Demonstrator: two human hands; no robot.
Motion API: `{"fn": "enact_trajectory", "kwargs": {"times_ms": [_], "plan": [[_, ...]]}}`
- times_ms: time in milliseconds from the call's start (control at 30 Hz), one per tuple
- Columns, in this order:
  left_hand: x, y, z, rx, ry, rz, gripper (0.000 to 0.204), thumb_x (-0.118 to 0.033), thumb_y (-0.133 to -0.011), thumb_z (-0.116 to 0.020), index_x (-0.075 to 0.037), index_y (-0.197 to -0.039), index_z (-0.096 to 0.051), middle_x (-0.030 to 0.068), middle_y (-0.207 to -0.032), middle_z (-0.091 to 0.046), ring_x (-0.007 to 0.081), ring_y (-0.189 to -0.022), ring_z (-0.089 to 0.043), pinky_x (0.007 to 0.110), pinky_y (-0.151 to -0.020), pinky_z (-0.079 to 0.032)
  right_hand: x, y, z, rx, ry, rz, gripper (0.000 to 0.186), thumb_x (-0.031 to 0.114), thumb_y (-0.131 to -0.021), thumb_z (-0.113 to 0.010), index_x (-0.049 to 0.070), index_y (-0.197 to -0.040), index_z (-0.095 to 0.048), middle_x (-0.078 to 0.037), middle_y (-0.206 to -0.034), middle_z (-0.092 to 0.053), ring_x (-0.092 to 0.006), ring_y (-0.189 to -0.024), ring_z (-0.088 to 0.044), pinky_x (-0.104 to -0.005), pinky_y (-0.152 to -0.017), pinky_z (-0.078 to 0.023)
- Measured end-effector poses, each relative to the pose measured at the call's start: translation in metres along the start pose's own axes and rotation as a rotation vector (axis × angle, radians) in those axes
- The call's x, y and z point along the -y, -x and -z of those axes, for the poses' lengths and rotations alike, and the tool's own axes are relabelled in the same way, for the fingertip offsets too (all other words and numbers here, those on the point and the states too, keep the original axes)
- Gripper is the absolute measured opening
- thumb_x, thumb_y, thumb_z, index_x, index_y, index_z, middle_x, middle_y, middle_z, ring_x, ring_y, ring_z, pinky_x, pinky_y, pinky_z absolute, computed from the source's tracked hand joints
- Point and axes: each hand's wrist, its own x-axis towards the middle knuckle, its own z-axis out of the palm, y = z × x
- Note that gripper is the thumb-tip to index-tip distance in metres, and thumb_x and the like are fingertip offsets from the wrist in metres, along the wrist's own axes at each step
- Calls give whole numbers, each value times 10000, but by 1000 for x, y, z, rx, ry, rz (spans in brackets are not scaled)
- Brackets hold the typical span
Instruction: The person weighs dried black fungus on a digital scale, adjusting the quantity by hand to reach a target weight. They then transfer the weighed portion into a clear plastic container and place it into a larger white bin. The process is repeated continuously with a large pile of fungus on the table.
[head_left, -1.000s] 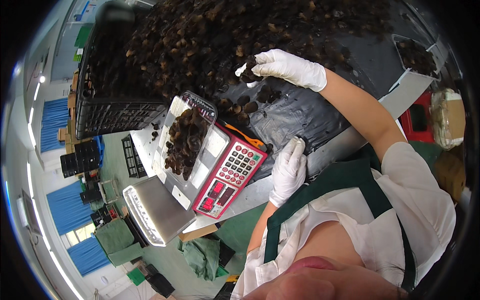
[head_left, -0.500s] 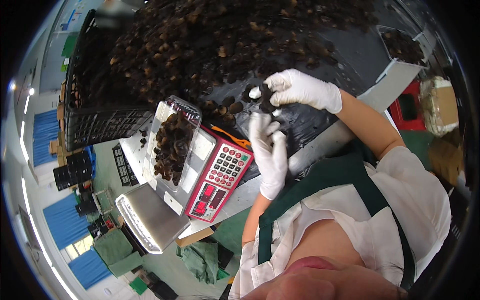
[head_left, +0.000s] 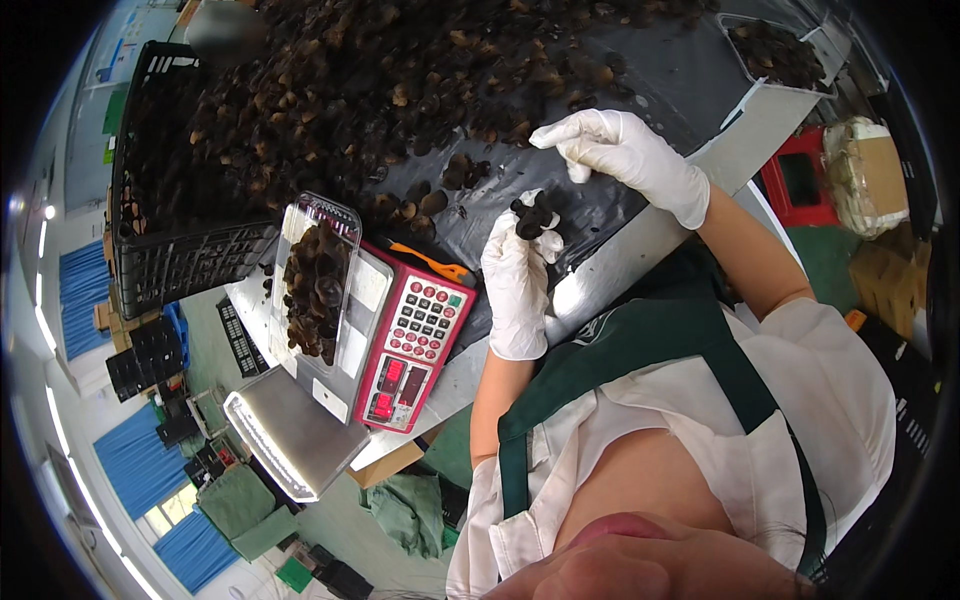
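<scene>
My left hand (head_left: 517, 285), in a white glove, holds a small dark clump of fungus (head_left: 535, 214) at its fingertips. My right hand (head_left: 635, 160), also gloved, is above and right of it, fingers apart, with nothing visible in them, near the edge of a large fungus pile (head_left: 380, 70). Left of my left hand is a red digital scale (head_left: 408, 335) with a clear plastic tray of dark fungus (head_left: 315, 290) on its pan. An orange tool (head_left: 430, 262) lies beside the scale, above the keypad.
A black crate (head_left: 190, 270) of fungus stands at the left. A metal device with a lit strip (head_left: 285, 435) sits below it. Another filled tray (head_left: 775, 55) is at upper right, above a red container (head_left: 790, 175) and wrapped package (head_left: 865, 185). A metal edge (head_left: 725, 150) borders the black-covered table.
The fungus clump has passed from my right hand to my left hand, which has risen from the table's edge. My right hand has opened and moved up from it.
</scene>
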Motion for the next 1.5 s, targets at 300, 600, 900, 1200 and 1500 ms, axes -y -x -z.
{"fn": "enact_trajectory", "kwargs": {"times_ms": [300, 600, 900, 1200, 1500], "plan": [[-1, 8, 0, -99, -189, 52, 355, -276, -1128, -521, 19, -1247, -677, 130, -996, -762, 141, -748, -683, 240, -654, -487, -12, -6, -46, 78, 507, 410, 171, 150, -859, -819, 84, -1014, -796, -68, -1024, -732, -242, -1018, -681, -366, -947, -535], [-12, 55, 0, -68, -484, 85, 435, -250, -1145, -475, -9, -1506, -509, 61, -1103, -701, 63, -870, -611, 204, -732, -468, -38, -69, -31, 238, -157, 6, 285, 321, -1043, -641, 46, -993, -693, -75, -1110, -730, -167, -1062, -666, -324, -910, -544], [21, 72, 33, -58, -848, -171, 368, -24, -1026, -620, -33, -1394, -632, 113, -1004, -719, 180, -845, -689, 296, -802, -551, -10, -166, -120, 307, 861, 187, 454, 171, -868, -777, 135, -1311, -683, -72, -1133, -715, -213, -957, -713, -341, -855, -578], [23, 66, 35, 38, -888, -407, 322, -12, -1016, -643, -37, -1336, -663, 113, -955, -707, 213, -833, -708, 304, -762, -566, -28, -166, -110, 359, 1184, 262, 235, 184, -796, -826, 133, -1006, -733, -94, -1056, -690, -319, -1037, -699, -434, -882, -564], [15, 71, 38, 55, -928, -365, 314, -52, -1021, -652, -25, -1334, -650, 133, -1005, -711, 254, -879, -727, 326, -793, -575, 80, -191, -189, 183, 578, 410, 334, 213, -886, -802, 53, -1173, -737, -87, -1054, -729, -191, -998, -701, -321, -909, -546]]}}
